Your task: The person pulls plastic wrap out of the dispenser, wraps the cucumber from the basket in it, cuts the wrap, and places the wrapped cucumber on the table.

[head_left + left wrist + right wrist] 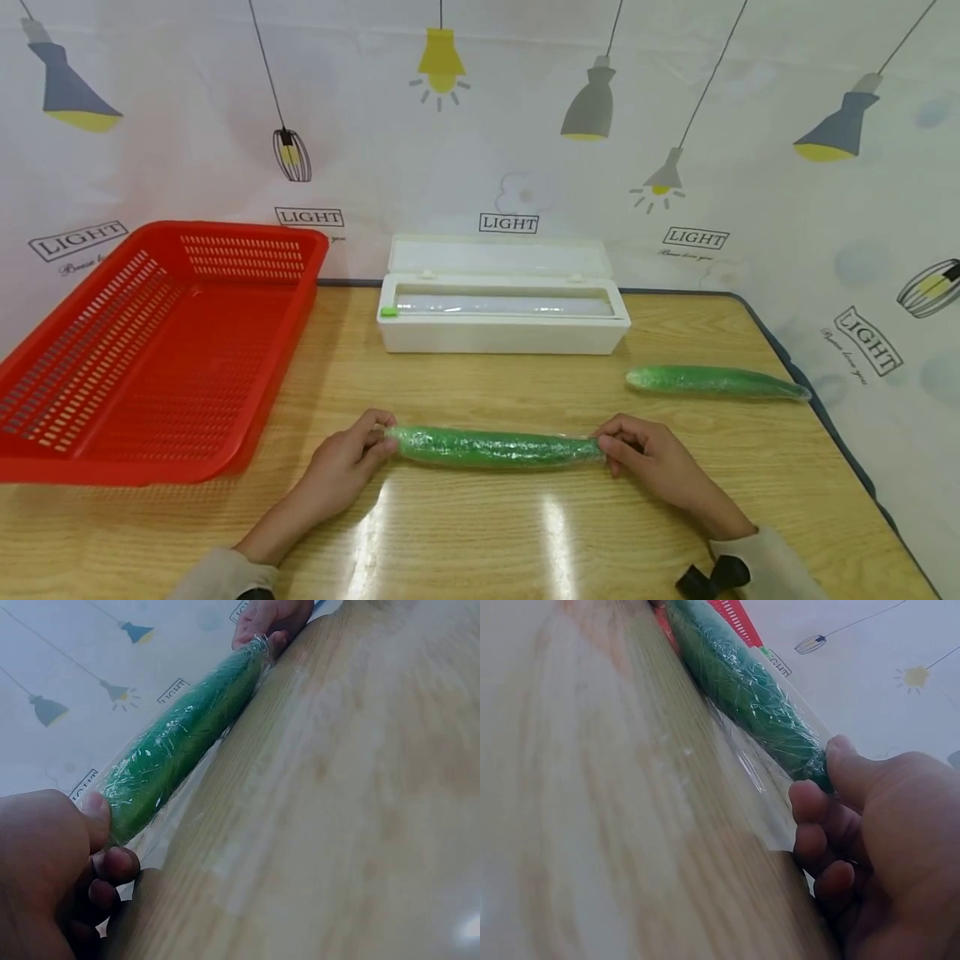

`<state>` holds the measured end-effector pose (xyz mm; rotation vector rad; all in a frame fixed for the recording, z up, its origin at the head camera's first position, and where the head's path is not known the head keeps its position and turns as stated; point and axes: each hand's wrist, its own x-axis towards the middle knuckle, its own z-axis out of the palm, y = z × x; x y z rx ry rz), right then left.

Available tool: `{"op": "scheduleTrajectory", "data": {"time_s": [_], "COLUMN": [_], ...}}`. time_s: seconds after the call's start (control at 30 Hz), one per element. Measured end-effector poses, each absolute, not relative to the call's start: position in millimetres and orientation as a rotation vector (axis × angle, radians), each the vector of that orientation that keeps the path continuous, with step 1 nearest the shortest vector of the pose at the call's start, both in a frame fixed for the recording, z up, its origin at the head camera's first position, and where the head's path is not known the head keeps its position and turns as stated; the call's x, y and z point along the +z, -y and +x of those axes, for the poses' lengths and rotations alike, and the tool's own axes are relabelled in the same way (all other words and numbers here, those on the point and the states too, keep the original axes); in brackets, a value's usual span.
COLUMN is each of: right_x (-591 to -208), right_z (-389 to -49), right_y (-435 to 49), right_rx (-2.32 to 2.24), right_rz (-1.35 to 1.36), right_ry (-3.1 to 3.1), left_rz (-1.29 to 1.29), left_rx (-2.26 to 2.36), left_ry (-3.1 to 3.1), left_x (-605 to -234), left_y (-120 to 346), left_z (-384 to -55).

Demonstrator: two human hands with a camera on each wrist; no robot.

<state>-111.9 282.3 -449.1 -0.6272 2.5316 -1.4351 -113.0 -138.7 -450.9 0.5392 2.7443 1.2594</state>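
Note:
A long green cucumber (495,447) wrapped in clear plastic film lies crosswise in front of me, close over the wooden table. My left hand (347,458) pinches the film at its left end between thumb and fingers. At the other end my right hand (654,457) pinches the narrower tip the same way. In the left wrist view the film around the cucumber (176,742) looks wrinkled and shiny. The right wrist view shows the thumb and index finger of the right hand (892,825) at the film-covered tip.
A second film-wrapped cucumber (716,382) lies at the right, near the table edge. At the back stands a white cling film dispenser (502,337), lid raised, roll inside, with a green slider. A red plastic basket (225,333) occupies the left. Behind hangs a lamp-print cloth.

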Motion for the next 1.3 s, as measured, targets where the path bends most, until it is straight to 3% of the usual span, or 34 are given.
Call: {"op": "scheduleTrajectory", "data": {"time_s": [0.4, 0.7, 0.97, 1.1, 1.3], "right_x": [-422, -449, -450, -454, -455], "right_z": [-100, -110, -108, -109, -110], "right_y": [-264, -277, -272, -268, -273], "right_rx": [-1.355, -1.347, -1.151, -1.029, -1.194], "right_rz": [-0.7, -0.663, -0.84, -0.922, -0.985], "right_ry": [-2.638, -2.687, -2.844, -2.936, -2.796], "left_rz": [0.687, 0.619, 0.673, 0.729, 0.949], "left_rx": [0.915, 0.94, 0.905, 0.757, 0.502], "left_ry": [-3.069, -3.148, -3.161, -3.136, -3.187], "left_x": [-450, -451, -457, -457, -458], "left_y": [124, 120, 121, 121, 118], "left_z": [-109, -105, -105, -107, -103]}}
